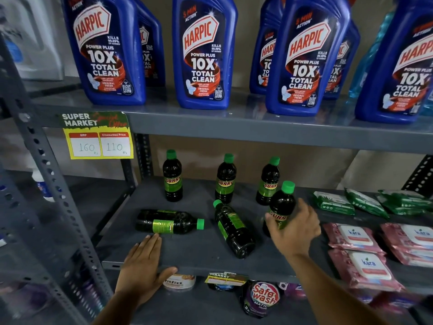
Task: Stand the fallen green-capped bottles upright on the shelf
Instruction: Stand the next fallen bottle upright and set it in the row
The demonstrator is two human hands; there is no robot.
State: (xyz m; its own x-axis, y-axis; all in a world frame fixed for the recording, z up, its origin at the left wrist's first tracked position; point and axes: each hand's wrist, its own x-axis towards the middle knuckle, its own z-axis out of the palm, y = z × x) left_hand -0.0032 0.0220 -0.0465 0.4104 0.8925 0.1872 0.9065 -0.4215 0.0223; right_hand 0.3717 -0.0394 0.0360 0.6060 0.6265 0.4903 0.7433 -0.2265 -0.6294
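On the grey metal shelf (187, 259), matte and flat with a folded front lip, two dark glossy plastic bottles lie on their sides: the left fallen bottle (167, 222) with its green cap pointing right, and the middle fallen bottle (233, 229) angled, cap toward the back. Three matching bottles stand upright behind them. The right hand (296, 227) wraps its fingers around a fourth bottle (282, 205), which stands nearly upright, tilted a little. The left hand (146, 263) lies flat, fingers loosely spread, holding nothing, on the shelf edge just in front of the left fallen bottle. Bare shelf shows between the bottles; soft wipe packs (356, 238) crowd the right side.
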